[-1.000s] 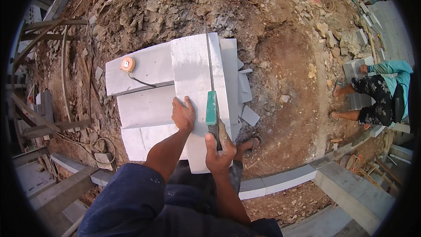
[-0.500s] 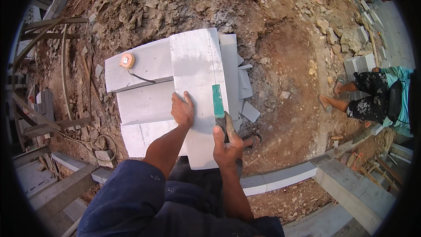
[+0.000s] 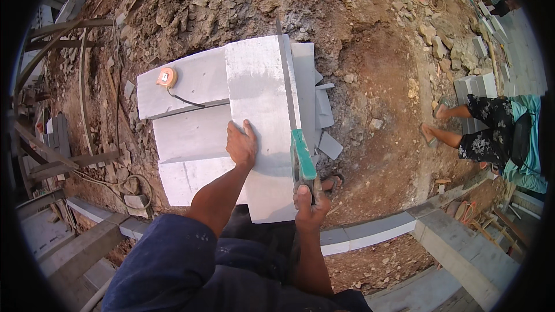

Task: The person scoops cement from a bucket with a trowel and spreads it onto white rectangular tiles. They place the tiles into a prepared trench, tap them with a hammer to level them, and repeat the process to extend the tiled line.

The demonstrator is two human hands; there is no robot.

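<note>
My right hand [image 3: 310, 205] is wrapped around the handle of a hand saw [image 3: 302, 155], green at the handle end. Its long grey blade runs away from me along the right side of a pale lightweight block [image 3: 260, 110], and the tip sticks out past the block's far edge. How deep the blade sits in the block I cannot tell. Flat on top of the same block rests my left hand [image 3: 241, 145], fingers stretched out, holding nothing. Other pale blocks [image 3: 188, 134] lie beneath and to the left. An orange tape measure [image 3: 167, 77] with a dark strap sits on the far-left one.
Broken block pieces [image 3: 330, 147] lie just right of the stack, on rubble-strewn soil. At the far right a person in dark patterned shorts [image 3: 490, 127] stands near more blocks. A low block wall [image 3: 370, 234] runs close in front of me; timber framing [image 3: 85, 92] stands left.
My right hand has moved right and slightly nearer to me with the saw. More of the blade's flat side now shows. The left hand has stayed on the block.
</note>
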